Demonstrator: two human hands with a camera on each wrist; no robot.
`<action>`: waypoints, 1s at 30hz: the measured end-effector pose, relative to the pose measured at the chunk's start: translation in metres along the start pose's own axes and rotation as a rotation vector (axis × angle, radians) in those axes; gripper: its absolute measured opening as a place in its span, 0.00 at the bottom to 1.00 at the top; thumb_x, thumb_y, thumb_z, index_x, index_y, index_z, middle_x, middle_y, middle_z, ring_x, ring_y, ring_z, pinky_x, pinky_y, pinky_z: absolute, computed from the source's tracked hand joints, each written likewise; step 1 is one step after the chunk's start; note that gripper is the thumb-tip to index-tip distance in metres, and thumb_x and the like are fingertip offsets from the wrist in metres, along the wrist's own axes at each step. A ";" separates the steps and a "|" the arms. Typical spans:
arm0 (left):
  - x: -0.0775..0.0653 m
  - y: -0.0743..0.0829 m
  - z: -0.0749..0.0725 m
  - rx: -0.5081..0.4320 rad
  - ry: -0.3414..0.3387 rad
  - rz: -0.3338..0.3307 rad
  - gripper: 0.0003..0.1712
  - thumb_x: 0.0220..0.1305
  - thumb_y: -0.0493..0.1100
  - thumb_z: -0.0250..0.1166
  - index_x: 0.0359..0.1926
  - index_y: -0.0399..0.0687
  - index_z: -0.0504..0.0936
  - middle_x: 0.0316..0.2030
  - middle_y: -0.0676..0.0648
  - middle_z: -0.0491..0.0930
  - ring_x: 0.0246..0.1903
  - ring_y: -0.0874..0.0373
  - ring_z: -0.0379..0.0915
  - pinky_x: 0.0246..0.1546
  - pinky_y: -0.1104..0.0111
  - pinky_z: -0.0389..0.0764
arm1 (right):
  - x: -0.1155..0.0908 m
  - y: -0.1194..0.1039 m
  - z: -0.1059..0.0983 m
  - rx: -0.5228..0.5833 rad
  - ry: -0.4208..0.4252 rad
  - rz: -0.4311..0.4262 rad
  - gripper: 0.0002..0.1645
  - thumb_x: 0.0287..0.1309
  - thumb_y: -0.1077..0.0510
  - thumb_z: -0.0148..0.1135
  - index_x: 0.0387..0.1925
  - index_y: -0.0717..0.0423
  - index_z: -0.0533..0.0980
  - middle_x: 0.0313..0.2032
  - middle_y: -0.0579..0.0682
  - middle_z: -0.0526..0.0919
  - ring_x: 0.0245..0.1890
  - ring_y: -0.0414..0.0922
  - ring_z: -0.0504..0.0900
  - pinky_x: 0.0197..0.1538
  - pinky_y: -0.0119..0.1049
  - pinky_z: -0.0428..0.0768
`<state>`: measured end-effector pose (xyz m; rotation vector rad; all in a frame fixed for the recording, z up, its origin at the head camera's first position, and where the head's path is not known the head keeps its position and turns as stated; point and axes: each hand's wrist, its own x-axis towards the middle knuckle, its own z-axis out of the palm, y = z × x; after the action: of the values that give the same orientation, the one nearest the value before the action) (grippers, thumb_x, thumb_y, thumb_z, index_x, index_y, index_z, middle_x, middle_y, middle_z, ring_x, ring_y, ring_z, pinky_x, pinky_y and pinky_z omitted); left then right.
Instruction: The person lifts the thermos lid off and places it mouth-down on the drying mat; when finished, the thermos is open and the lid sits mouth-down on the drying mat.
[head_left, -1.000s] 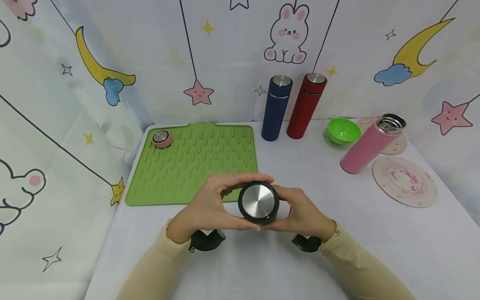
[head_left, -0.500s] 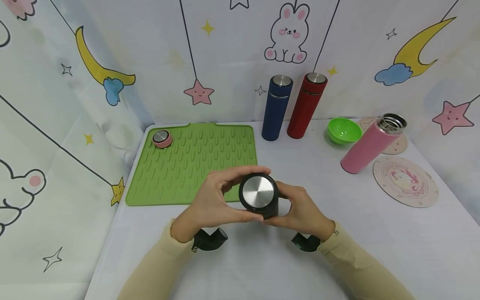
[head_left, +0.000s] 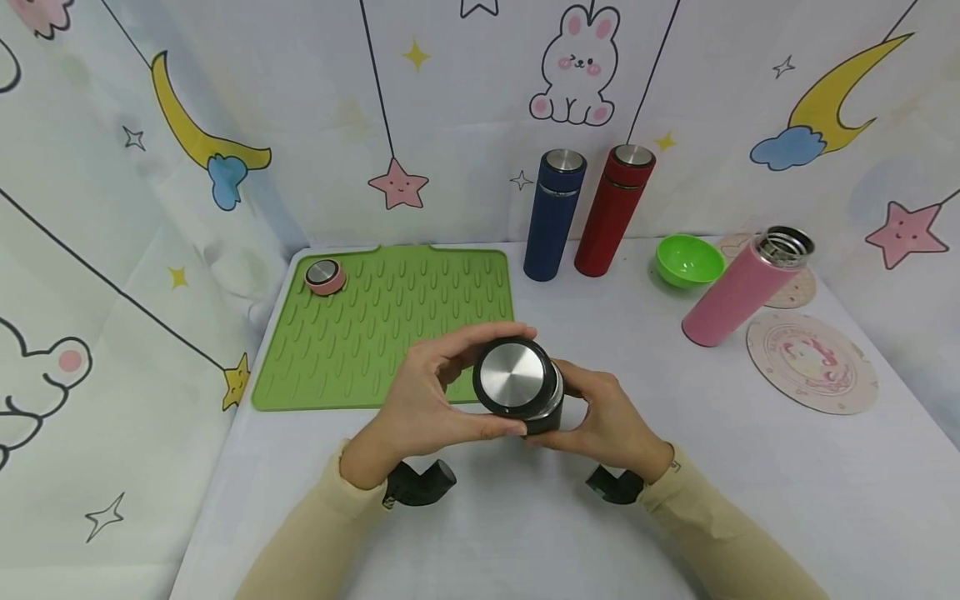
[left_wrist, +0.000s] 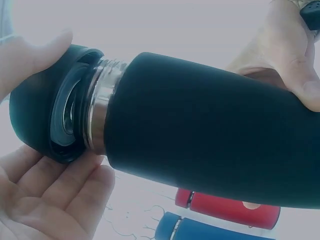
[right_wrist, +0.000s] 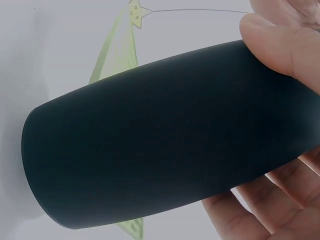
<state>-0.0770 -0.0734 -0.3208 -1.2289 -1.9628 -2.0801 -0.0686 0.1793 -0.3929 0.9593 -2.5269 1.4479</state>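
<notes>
In the head view my left hand [head_left: 423, 400] pinches the black lid [head_left: 513, 377] of a thermos, thumb in front and fingers behind. My right hand [head_left: 615, 421] grips the black thermos body [head_left: 555, 419] from the right. The left wrist view shows the lid tilted and lifted partly off the steel neck [left_wrist: 101, 107], its hollow inside facing the neck with a gap on the lower side. Across the right wrist view runs the smooth dark body [right_wrist: 150, 145], thumb above and fingers below it.
A green ridged mat [head_left: 375, 333] bears a pink lid [head_left: 325, 279]. Behind stand a blue thermos [head_left: 551, 229] and a red thermos [head_left: 611, 221]. To the right are a green bowl [head_left: 688, 262], a lidless pink thermos [head_left: 735, 300] and a round pink coaster [head_left: 813, 364].
My left hand has moved the lid up and slightly left, off the thermos mouth. A strip of the steel neck now shows between lid and body. My right hand stays nearly in place.
</notes>
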 end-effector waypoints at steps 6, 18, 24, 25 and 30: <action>0.000 0.000 0.000 -0.004 0.006 -0.002 0.47 0.39 0.26 0.84 0.65 0.34 0.77 0.61 0.35 0.82 0.60 0.53 0.81 0.61 0.62 0.84 | -0.002 0.002 -0.002 -0.011 0.031 -0.005 0.50 0.36 0.59 0.90 0.64 0.52 0.77 0.56 0.48 0.87 0.58 0.38 0.85 0.59 0.34 0.87; 0.000 -0.007 -0.004 0.033 0.044 -0.056 0.47 0.41 0.26 0.84 0.66 0.37 0.78 0.62 0.38 0.82 0.61 0.53 0.80 0.62 0.62 0.84 | -0.011 0.009 -0.010 -0.047 0.129 0.084 0.53 0.35 0.65 0.89 0.67 0.53 0.74 0.56 0.50 0.87 0.55 0.32 0.83 0.56 0.28 0.86; -0.001 -0.014 -0.010 0.033 0.094 -0.112 0.46 0.41 0.25 0.83 0.65 0.42 0.79 0.61 0.42 0.83 0.59 0.53 0.81 0.61 0.64 0.85 | -0.017 0.013 -0.020 -0.059 0.210 0.163 0.52 0.33 0.69 0.88 0.65 0.56 0.74 0.53 0.52 0.87 0.52 0.28 0.83 0.54 0.22 0.84; -0.001 -0.016 -0.011 0.034 0.100 -0.114 0.46 0.41 0.25 0.83 0.65 0.43 0.79 0.61 0.42 0.83 0.59 0.53 0.81 0.61 0.64 0.85 | -0.018 0.014 -0.022 -0.055 0.223 0.174 0.52 0.33 0.69 0.88 0.65 0.57 0.74 0.54 0.51 0.87 0.52 0.28 0.83 0.55 0.22 0.84; -0.004 -0.024 -0.018 0.025 0.112 -0.130 0.46 0.43 0.25 0.82 0.66 0.42 0.78 0.61 0.40 0.82 0.59 0.54 0.81 0.60 0.65 0.85 | -0.029 0.020 -0.037 -0.041 0.294 0.234 0.52 0.35 0.71 0.87 0.66 0.55 0.74 0.55 0.35 0.83 0.52 0.27 0.83 0.56 0.19 0.81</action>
<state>-0.0957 -0.0855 -0.3410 -0.9810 -2.0633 -2.1237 -0.0647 0.2298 -0.3981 0.4172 -2.4982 1.4604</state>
